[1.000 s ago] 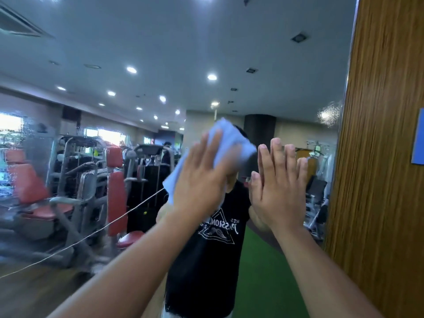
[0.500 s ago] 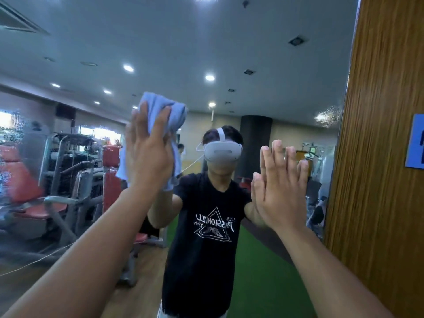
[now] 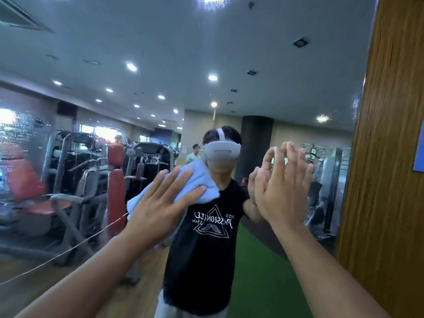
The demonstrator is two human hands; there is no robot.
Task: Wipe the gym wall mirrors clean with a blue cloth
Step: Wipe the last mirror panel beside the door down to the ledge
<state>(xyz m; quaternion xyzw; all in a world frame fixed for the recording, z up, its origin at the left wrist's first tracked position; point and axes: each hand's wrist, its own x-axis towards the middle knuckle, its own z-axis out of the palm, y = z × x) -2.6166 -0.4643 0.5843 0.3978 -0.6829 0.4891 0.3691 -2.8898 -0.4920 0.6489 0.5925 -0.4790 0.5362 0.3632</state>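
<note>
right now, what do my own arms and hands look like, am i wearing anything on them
Both are bare: no gloves, rings, watch or bands show on the left hand or the right hand, and the forearms run bare to the frame's edge with no sleeve. The mirror reflects a black short-sleeved t-shirt with a white triangle print. A thin pale cord crosses behind the left forearm.

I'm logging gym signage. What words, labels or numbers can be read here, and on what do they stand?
"PASSIONATE", mirror-reversed, on the black T-shirt reflected in the mirror; smaller print beside it too blurred.
Blue sign on the wooden panel: cut off, nothing readable.
White notice on the reflected far wall: too small.
</note>
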